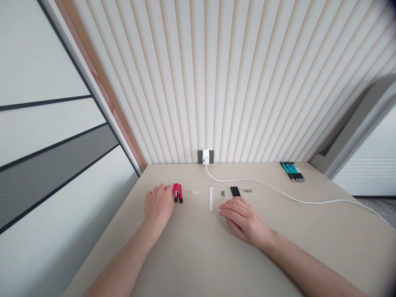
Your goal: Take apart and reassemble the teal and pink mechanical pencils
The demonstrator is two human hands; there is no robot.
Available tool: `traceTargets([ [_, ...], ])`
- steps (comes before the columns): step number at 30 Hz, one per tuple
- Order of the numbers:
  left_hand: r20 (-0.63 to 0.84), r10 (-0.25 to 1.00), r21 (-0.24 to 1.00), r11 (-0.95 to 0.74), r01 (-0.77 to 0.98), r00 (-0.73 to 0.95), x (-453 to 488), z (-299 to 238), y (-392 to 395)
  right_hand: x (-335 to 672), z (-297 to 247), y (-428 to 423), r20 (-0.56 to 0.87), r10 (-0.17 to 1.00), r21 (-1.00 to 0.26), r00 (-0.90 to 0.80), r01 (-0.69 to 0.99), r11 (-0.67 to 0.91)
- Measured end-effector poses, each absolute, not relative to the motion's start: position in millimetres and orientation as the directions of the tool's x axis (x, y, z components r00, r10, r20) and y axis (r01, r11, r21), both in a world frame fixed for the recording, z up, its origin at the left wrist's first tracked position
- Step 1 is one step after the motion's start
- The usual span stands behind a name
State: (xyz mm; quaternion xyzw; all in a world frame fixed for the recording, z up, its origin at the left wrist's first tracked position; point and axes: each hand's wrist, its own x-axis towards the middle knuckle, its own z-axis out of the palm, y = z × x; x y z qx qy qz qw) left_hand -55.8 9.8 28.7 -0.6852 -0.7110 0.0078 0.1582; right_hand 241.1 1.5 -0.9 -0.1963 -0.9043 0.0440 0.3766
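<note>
My left hand (159, 203) rests palm down with curled fingers at the left end of a row of pen parts. Its thumb side meets the leftmost of the red pen barrels with dark ends (180, 193), partly covering it; the fingertips are hidden. My right hand (243, 219) lies open, fingers loosely stretched out, just below the short black tubes (235, 191). Between the hands lie tiny white pieces (194, 192), thin white refills (210, 199) side by side and small grey pieces (222, 193). Small metal springs or tips (248, 190) sit right of the black tubes.
Several blue and black pens (292, 171) lie at the back right of the beige table (192, 255). A white charger (206, 156) is plugged in at the slatted wall; its white cable (266, 185) runs rightward behind the parts. A white cabinet (46, 185) stands left.
</note>
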Motion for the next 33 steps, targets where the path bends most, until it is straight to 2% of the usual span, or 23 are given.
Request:
traceTargets([
  [3,0.179,0.982,-0.234,0.105,0.967,-0.063,-64.2,29.9,12.4,242.4,-1.4,1.3,0.657,0.386,-0.224,-0.647,0.321,0.92],
  [8,0.102,0.991,-0.164,0.098,0.982,-0.082,-59.4,25.9,13.2,241.7,-0.1,1.2,0.648,0.392,-0.224,-0.652,0.329,0.917],
  [21,0.105,0.994,-0.177,0.056,0.983,-0.038,-52.9,23.0,11.6,239.8,1.0,0.8,0.645,0.4,-0.222,-0.651,0.342,0.913],
  [33,0.078,0.995,-0.136,0.066,0.989,-0.055,-50.7,27.2,10.7,239.7,2.0,1.0,0.642,0.403,-0.221,-0.652,0.346,0.912],
])
